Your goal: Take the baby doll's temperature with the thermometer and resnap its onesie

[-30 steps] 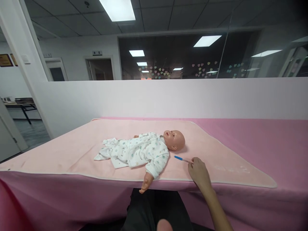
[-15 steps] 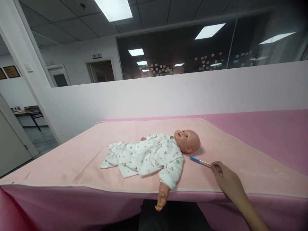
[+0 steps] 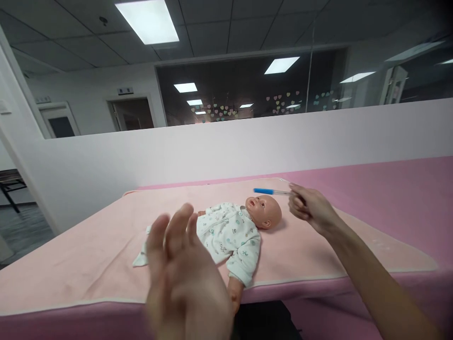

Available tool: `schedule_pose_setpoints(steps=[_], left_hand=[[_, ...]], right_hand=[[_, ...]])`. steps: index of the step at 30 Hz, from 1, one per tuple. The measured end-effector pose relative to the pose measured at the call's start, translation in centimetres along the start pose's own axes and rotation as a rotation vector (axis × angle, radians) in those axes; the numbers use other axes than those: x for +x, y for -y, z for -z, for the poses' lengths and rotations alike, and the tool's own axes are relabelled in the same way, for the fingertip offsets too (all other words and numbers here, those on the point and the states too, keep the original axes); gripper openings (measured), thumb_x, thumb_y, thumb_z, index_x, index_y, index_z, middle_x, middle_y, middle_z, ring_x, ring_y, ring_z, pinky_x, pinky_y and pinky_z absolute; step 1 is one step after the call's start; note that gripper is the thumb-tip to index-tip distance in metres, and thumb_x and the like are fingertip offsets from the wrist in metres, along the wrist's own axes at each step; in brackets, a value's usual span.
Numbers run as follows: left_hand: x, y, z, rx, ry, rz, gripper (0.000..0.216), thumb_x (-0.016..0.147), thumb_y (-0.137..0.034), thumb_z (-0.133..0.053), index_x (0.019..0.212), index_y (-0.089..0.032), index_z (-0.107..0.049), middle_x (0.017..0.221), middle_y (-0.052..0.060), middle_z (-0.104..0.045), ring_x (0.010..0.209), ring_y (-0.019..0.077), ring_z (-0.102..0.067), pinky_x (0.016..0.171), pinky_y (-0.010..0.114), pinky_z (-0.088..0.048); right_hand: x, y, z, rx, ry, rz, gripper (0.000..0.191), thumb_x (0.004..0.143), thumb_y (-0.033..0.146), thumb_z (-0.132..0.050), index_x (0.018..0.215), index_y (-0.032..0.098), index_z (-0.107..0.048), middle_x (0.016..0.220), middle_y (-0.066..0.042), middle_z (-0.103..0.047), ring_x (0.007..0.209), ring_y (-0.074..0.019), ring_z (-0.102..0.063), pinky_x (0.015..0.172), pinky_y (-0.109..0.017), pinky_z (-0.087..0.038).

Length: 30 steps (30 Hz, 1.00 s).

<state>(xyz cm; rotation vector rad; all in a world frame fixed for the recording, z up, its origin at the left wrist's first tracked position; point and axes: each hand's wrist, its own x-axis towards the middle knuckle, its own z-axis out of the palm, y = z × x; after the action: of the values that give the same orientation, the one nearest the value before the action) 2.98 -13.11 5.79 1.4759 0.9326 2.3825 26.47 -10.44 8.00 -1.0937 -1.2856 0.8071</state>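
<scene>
My right hand (image 3: 309, 205) is closed on the near end of a thin clear stick with a blue end (image 3: 264, 191), pen-like in shape. It holds the stick level above the head of a baby doll (image 3: 264, 211), its blue end pointing left. The doll lies on its back in a white patterned outfit (image 3: 228, 231), head to the right, with one arm over the near edge. My left hand (image 3: 187, 283), blurred by motion, is raised in the foreground with palm up and fingers loosely extended, nothing seen in it. It hides part of the doll's legs and trunk.
A peach blanket (image 3: 95, 241) lies under the doll over a pink table cover (image 3: 396, 189). Behind the table stands a white half wall (image 3: 230, 151) with glass above. A dark table (image 3: 12, 182) is beyond an opening at far left.
My right hand has lifted the stick from beside the doll's head to above it. My left hand has come into view from below. The view has shifted somewhat to the right.
</scene>
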Motion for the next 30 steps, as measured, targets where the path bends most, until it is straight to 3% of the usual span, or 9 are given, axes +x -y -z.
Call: schedule_pose_setpoints(steps=[4,5,7,9,11,14,20,26,30], left_hand=[[2.0,4.1,-4.2,-0.145,-0.099,0.096,0.027,0.085,-0.031,-0.037,0.104,-0.02,-0.054,0.094,0.005,-0.06,0.093,0.0182,-0.057,0.081,0.034,-0.044],[2.1,5.9,-5.2,-0.06,-0.027,0.129,0.026,0.085,-0.031,-0.037,0.098,-0.018,-0.056,0.088,0.006,-0.061,0.087,0.0177,-0.057,0.078,0.033,-0.044],[1.6,9.3,-6.5,0.201,0.31,0.075,0.025,0.085,-0.028,-0.037,0.091,-0.017,-0.058,0.085,0.006,-0.062,0.083,0.018,-0.058,0.075,0.032,-0.044],[0.3,11.8,-7.0,0.503,0.64,-0.178,0.02,0.082,-0.027,-0.043,0.09,-0.019,-0.059,0.088,0.007,-0.062,0.088,0.021,-0.056,0.08,0.036,-0.041],[-1.0,13.0,-6.9,0.687,0.779,-0.391,0.019,0.082,-0.026,-0.044,0.093,-0.019,-0.058,0.094,0.008,-0.06,0.094,0.023,-0.053,0.085,0.039,-0.037],[-2.0,13.2,-6.4,0.784,0.81,-0.513,0.019,0.086,-0.025,-0.039,0.092,-0.019,-0.056,0.095,0.008,-0.059,0.094,0.0223,-0.051,0.086,0.039,-0.035],[-2.3,13.1,-6.2,0.746,0.776,-0.542,0.018,0.086,-0.018,-0.038,0.09,-0.02,-0.055,0.097,0.008,-0.058,0.093,0.021,-0.051,0.085,0.037,-0.035],[-2.7,13.1,-5.9,0.791,0.753,-0.537,0.02,0.088,-0.022,-0.036,0.089,-0.021,-0.056,0.09,0.006,-0.058,0.089,0.0201,-0.05,0.09,0.039,-0.031],[-2.9,13.3,-5.8,0.788,0.732,-0.542,0.018,0.088,-0.022,-0.038,0.089,-0.021,-0.057,0.087,0.005,-0.059,0.086,0.0196,-0.05,0.088,0.038,-0.032]], right_hand=[[2.9,2.3,-1.5,-0.116,0.155,0.01,0.05,0.077,0.043,-0.051,0.043,0.022,-0.021,0.039,0.009,-0.018,0.036,-0.0025,-0.015,0.037,-0.021,-0.013],[3.3,2.6,-1.7,-0.103,0.134,0.025,0.049,0.078,0.041,-0.05,0.044,0.022,-0.021,0.039,0.009,-0.018,0.036,-0.0026,-0.015,0.037,-0.021,-0.014],[4.0,2.8,-2.2,-0.104,0.112,0.029,0.046,0.077,0.038,-0.049,0.044,0.022,-0.022,0.038,0.01,-0.018,0.036,-0.0027,-0.014,0.037,-0.021,-0.012],[4.3,2.5,-2.7,-0.131,0.182,-0.021,0.045,0.077,0.037,-0.05,0.045,0.022,-0.023,0.038,0.01,-0.018,0.035,-0.0028,-0.014,0.037,-0.021,-0.011],[4.2,1.7,-3.2,-0.15,0.24,-0.053,0.044,0.077,0.038,-0.048,0.045,0.022,-0.023,0.037,0.01,-0.019,0.035,-0.003,-0.014,0.037,-0.021,-0.01],[3.9,0.6,-4.0,-0.236,0.231,-0.034,0.042,0.076,0.041,-0.046,0.045,0.022,-0.026,0.038,0.009,-0.021,0.035,-0.0034,-0.016,0.037,-0.021,-0.012],[3.5,0.5,-4.8,-0.382,0.011,0.074,0.041,0.075,0.034,-0.046,0.044,0.022,-0.023,0.039,0.008,-0.019,0.037,-0.0038,-0.018,0.039,-0.021,-0.014],[3.2,2.4,-4.9,-0.054,0.153,-0.033,0.041,0.079,0.036,-0.041,0.046,0.023,-0.021,0.038,0.01,-0.017,0.033,-0.004,-0.014,0.035,-0.021,-0.014],[2.9,3.6,-5.0,-0.047,0.243,-0.065,0.041,0.078,0.034,-0.046,0.046,0.022,-0.025,0.037,0.01,-0.018,0.034,-0.0031,-0.013,0.035,-0.02,-0.012]])
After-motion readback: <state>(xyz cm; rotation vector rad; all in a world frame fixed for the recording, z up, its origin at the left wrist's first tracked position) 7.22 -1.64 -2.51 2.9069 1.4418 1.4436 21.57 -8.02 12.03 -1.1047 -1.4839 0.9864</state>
